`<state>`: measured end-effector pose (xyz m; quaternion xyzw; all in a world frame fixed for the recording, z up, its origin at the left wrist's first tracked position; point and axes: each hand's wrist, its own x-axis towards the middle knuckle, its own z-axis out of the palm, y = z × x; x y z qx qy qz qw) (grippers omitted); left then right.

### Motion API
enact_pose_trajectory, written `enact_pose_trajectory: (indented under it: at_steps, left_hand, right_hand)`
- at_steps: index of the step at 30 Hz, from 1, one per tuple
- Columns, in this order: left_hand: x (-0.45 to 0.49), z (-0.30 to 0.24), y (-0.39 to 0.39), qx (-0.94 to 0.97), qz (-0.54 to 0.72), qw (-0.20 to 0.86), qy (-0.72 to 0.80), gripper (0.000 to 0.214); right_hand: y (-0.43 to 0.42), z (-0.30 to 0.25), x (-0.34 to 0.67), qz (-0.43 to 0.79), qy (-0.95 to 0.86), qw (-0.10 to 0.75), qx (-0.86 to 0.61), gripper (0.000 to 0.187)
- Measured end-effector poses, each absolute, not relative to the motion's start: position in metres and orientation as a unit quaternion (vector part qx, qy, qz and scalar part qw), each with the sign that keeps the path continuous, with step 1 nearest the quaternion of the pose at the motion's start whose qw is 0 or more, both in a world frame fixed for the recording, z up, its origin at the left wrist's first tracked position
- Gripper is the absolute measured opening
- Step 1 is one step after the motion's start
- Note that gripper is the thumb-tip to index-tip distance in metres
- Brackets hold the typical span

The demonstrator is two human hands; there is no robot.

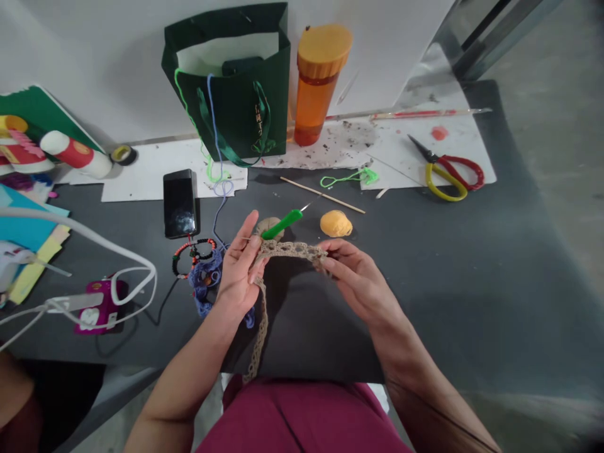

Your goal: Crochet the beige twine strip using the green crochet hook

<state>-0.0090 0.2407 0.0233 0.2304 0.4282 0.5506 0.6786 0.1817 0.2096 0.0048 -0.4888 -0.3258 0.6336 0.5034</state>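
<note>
Item: beige crochet strip (292,250), lace pattern. Position: stretched level between both hands above the near middle of the dark desk (472,283); its loose end hangs down past the desk edge towards the lap.

Left hand (240,270): fingers closed on the strip's left end, with a green-handled crochet hook (282,224) tucked in the same hold, metal tip pointing up and to the right.

Right hand (358,277): fingertips pinching the strip's right end.

Nearby on the desk:
- beige yarn ball (272,224), just behind the hook
- orange yarn ball (336,223)
- thin wooden stick (322,195)
- black phone (180,202)
- bead bracelet (193,255) beside blue crochet work (205,283)
- green paper bag (231,94) and orange bottle (318,82) at the wall
- scissors (448,173), far right, on white paper
</note>
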Motion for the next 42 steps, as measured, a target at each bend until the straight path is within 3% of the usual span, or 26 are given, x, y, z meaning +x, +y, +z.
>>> enact_pose_trajectory:
  at_steps: [4, 8, 14, 26, 31, 33, 39, 42]
  left_hand:
    - [-0.003, 0.023, 0.236, 0.241, 0.535, 0.688, 0.428, 0.040]
    - [0.007, 0.023, 0.226, 0.268, 0.496, 0.707, 0.428, 0.044]
    - [0.011, 0.018, 0.218, 0.327, 0.497, 0.676, 0.434, 0.046]
    - [0.008, 0.019, 0.221, 0.311, 0.476, 0.726, 0.386, 0.055]
    - [0.011, 0.017, 0.219, 0.254, 0.507, 0.724, 0.393, 0.070]
    - [0.013, 0.016, 0.217, 0.233, 0.506, 0.733, 0.390, 0.077]
    - [0.012, 0.018, 0.217, 0.184, 0.466, 0.787, 0.360, 0.087]
    - [0.010, 0.021, 0.219, 0.173, 0.450, 0.801, 0.354, 0.081]
  right_hand:
    - [0.204, 0.011, 0.178, 0.550, -0.428, 0.516, -0.499, 0.034]
    - [0.200, 0.016, 0.168, 0.581, -0.446, 0.515, -0.447, 0.044]
    - [0.198, 0.015, 0.155, 0.511, -0.457, 0.540, -0.488, 0.019]
    - [0.195, 0.013, 0.151, 0.561, -0.333, 0.572, -0.497, 0.020]
    - [0.189, 0.010, 0.152, 0.374, -0.489, 0.573, -0.541, 0.006]
    - [0.188, 0.010, 0.150, 0.316, -0.519, 0.582, -0.540, 0.011]
    - [0.197, 0.006, 0.143, 0.466, -0.358, 0.670, -0.453, 0.004]
    - [0.201, 0.005, 0.144, 0.535, -0.300, 0.661, -0.433, 0.015]
